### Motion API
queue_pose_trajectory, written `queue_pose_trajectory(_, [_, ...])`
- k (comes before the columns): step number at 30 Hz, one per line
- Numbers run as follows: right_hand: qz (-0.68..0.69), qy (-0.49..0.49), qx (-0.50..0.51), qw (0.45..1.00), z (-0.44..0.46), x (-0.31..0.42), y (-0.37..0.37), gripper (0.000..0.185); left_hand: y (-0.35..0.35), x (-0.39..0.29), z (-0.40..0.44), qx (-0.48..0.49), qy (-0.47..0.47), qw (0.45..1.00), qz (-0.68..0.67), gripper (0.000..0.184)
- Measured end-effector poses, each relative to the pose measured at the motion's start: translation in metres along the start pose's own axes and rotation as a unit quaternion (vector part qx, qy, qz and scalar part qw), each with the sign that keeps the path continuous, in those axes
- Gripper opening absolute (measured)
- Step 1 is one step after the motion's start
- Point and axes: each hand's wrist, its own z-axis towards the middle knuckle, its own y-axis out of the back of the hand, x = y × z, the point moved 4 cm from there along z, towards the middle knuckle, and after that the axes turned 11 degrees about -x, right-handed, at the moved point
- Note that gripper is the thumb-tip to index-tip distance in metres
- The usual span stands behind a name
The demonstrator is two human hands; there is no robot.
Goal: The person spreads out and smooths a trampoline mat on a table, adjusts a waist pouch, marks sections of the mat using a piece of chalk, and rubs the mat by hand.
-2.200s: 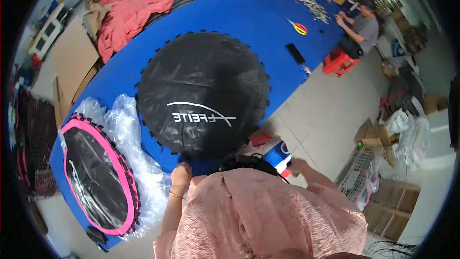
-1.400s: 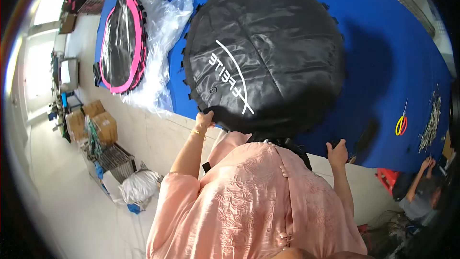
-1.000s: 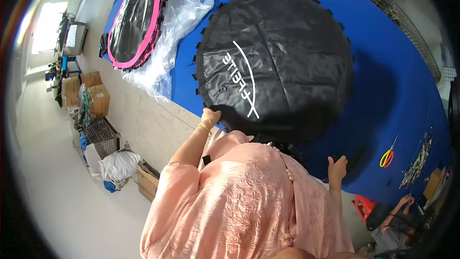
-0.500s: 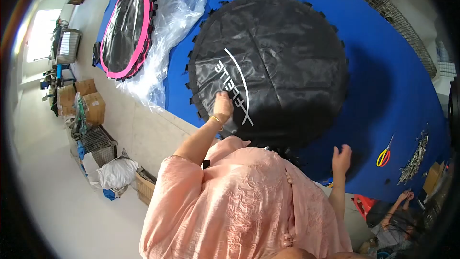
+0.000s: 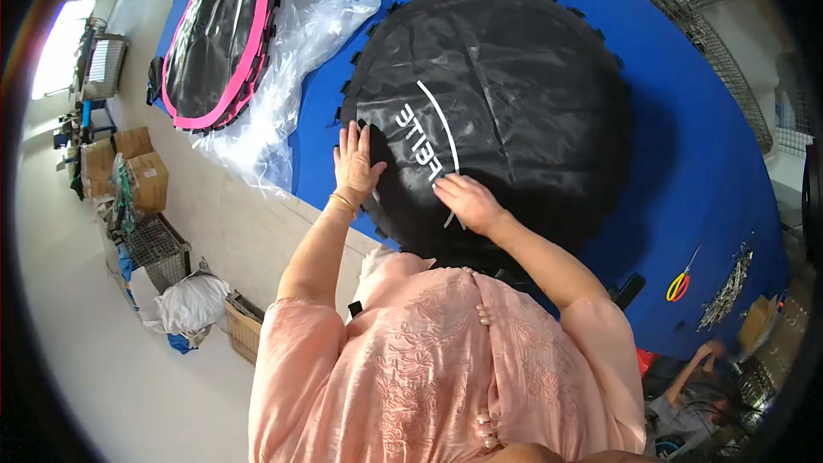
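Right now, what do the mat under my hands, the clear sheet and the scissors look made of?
Mat: probably coated fabric or vinyl, semi-gloss black, creased with soft sheen. Sheet: likely thin plastic film, see-through, crinkled, glinting. Scissors: plastic-looking yellow-and-red handles; blades probably metal, too small to judge.

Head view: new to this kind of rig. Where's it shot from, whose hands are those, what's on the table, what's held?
No machine here: one camera, worn on a person's head, looks forward and down at their own bare hands. The left hand lies at the edge of a round black mat; the right hand partly covers its white lettering. Both are open; neither grips anything.

Also on the blue table: a pink-rimmed black piece, clear plastic, scissors and small pieces, too small to identify. Another person's hands show at lower right.
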Motion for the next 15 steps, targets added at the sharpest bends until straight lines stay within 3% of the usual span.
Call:
queue_pose_trajectory(2, [-0.068,-0.013,0.043,0.997,0.002,0.009,-0.026,0.037,0.009,0.005,0.016,0.011,-0.003,1.0,0.005,0.108])
queue_pose_trajectory(4, [-0.013,-0.065,0.017,0.998,-0.004,0.01,-0.023,0.034,0.002,0.012,0.028,0.08,-0.021,0.995,0.051,0.119])
queue_pose_trajectory(6, [-0.012,-0.058,0.025,0.998,0.004,0.008,-0.004,0.033,0.0,0.017,0.035,0.089,-0.021,0.996,0.022,0.121])
queue_pose_trajectory(9, [0.011,-0.153,0.022,0.988,0.012,-0.011,0.005,0.024,-0.004,0.019,0.033,0.101,-0.038,0.994,0.009,0.126])
queue_pose_trajectory(11, [0.002,-0.156,-0.007,0.988,0.038,-0.03,0.007,0.022,-0.003,0.014,0.034,0.099,-0.04,0.994,0.023,0.126])
queue_pose_trajectory(13, [0.036,-0.242,0.0,0.97,0.062,-0.052,-0.011,0.026,-0.007,0.007,0.039,0.127,-0.041,0.987,0.085,0.131])
queue_pose_trajectory(15, [0.012,-0.244,-0.041,0.969,0.096,-0.058,-0.022,0.03,-0.008,0.003,0.045,0.117,-0.05,0.988,0.087,0.134])
